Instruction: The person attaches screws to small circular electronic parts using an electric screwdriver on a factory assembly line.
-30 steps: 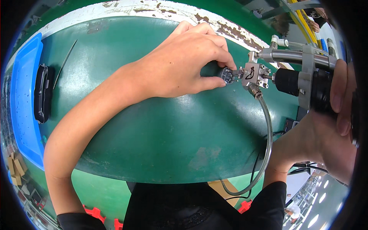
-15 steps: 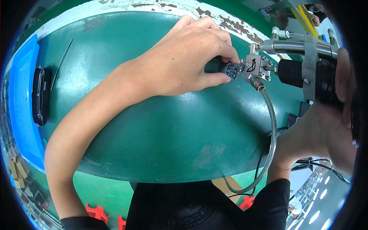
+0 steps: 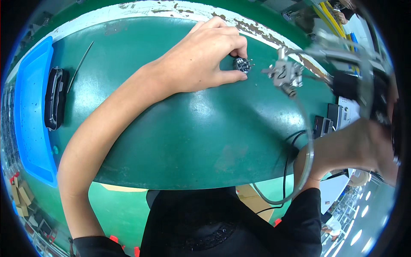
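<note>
Between the thumb and fingers of my left hand (image 3: pixel 205 55) is a small round black part with thin metal pins (image 3: pixel 243 65); it is held just above or on the green table, which of the two I cannot tell. Off to the right, my right hand (image 3: pixel 381 147) grips the dark body of a dispensing tool with a metal valve block (image 3: pixel 284 73), blurred by motion. The tool's nozzle end points toward the pinned part with a gap between them. From the block a clear hose (image 3: pixel 309 145) curves down past my right wrist. The right fingers are partly lost in the dark rim.
A blue tray (image 3: pixel 32 111) lies along the left table edge, with a black plastic housing (image 3: pixel 55 98) against it and a thin metal rod (image 3: pixel 80 66) nearby. Small dark boxes (image 3: pixel 323 126) and black cables sit at the right edge. Another person's hands show at far upper right.
The tool has drawn back to the right, away from the pinned part, opening a gap. My left hand has shifted slightly left with the part. The whole view has shifted a little.
</note>
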Motion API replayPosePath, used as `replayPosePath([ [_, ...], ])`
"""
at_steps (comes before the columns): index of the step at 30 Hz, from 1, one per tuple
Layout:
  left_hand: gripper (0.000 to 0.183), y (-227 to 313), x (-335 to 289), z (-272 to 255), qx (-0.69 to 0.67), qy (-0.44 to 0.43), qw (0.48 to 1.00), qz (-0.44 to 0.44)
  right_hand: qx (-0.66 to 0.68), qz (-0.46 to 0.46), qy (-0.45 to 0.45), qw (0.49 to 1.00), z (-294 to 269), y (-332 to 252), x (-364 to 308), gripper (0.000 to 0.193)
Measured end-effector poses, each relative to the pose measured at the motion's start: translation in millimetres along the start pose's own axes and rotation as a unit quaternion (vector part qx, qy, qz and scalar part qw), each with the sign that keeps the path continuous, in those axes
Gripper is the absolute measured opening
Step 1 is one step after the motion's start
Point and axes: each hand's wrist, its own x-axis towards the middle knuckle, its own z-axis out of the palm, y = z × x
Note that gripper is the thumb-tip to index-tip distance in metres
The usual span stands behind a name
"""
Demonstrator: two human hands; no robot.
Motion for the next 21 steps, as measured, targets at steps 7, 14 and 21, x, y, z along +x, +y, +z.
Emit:
replayPosePath([
  [7,0.027,1.3,-1.7,0.1,0.013,0.045,0.998,0.032,0.597,-0.093,-0.498,0.622,-59.0,162.6,110.1,0.018],
  [14,0.028,1.1,-1.8,1.4,0.009,0.034,0.999,0.006,0.593,0.026,-0.404,0.696,-51.0,148.8,52.8,0.024],
  [21,0.030,0.6,1.7,3.6,0.020,0.049,0.998,0.022,0.626,0.084,-0.385,0.673,-87.1,212.2,67.4,0.025],
])
